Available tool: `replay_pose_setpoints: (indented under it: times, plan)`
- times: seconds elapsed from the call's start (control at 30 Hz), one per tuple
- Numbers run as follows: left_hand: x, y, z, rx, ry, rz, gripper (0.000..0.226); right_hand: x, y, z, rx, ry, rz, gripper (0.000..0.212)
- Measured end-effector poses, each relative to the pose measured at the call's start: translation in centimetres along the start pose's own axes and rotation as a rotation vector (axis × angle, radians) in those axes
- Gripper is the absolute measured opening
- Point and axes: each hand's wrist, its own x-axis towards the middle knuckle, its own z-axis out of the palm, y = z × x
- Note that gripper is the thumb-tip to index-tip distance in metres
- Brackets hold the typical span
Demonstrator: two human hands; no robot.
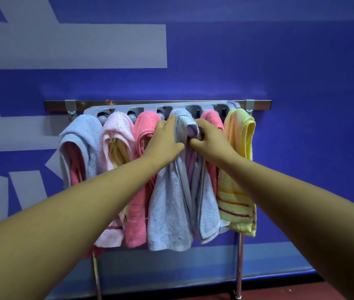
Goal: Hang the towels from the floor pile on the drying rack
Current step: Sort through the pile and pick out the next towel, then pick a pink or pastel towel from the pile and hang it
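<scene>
Blue wall (280,61), pale-blue terry towel (167,208) (bunched)

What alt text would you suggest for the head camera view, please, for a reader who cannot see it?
A person's left hand and right hand grip a pale blue towel at the top of a grey rack, where it hangs among other towels. A yellow towel hangs at the right end, against a blue wall.
</scene>
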Motion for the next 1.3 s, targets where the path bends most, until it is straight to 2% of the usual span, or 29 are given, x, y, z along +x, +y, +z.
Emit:
replay_pose_setpoints:
  times: [0.1,0.2,0.37,0.53,0.6,0.7,0.93,1.07,1.2,1.3]
  plan:
    - [-0.4,-0.2,0.5,-0.007,-0.017,-0.031,0.084,-0.4,-0.4,0.4,-0.01,-0.007,0.026,0.03]
    - [-1.1,-0.6,0.3,-0.017,-0.076,-0.038,0.076,-1.0,-0.9,0.6,-0.027,-0.039,0.041,0.03]
    - [-2.6,-0.8,-1.1,-0.081,-0.106,0.028,0.062,-3.4,-2.0,0.8,-0.019,-0.137,0.085,0.048]
    - [-7.0,-1.2,-1.7,-0.099,-0.178,-0.021,0.068,-7.9,-3.1,0.3,-0.054,-0.179,0.111,0.031]
    - [-9.5,-1.8,-1.7,-0.086,-0.229,-0.076,0.067,-10.1,-3.6,0.1,-0.078,-0.192,0.138,0.041]
    - [-13.9,-3.4,-1.1,-0.057,-0.294,-0.167,0.053,-14.0,-3.9,0.5,-0.125,-0.229,0.202,0.051]
    - [-23.9,-7.4,2.3,0.006,-0.416,-0.289,0.036,-24.4,-0.6,6.0,-0.177,-0.41,0.407,0.053]
    - [-29.2,-9.8,5.0,0.07,-0.498,-0.317,0.031,-30.0,1.6,9.8,-0.168,-0.531,0.512,0.064]
    - [-34.2,-12.5,7.9,0.075,-0.597,-0.369,0.032,-34.4,4.0,13.2,-0.156,-0.585,0.576,0.058]
    - [-37.4,-15.3,10.1,0.124,-0.572,-0.433,0.029,-37.0,6.3,15.8,-0.16,-0.616,0.626,0.053]
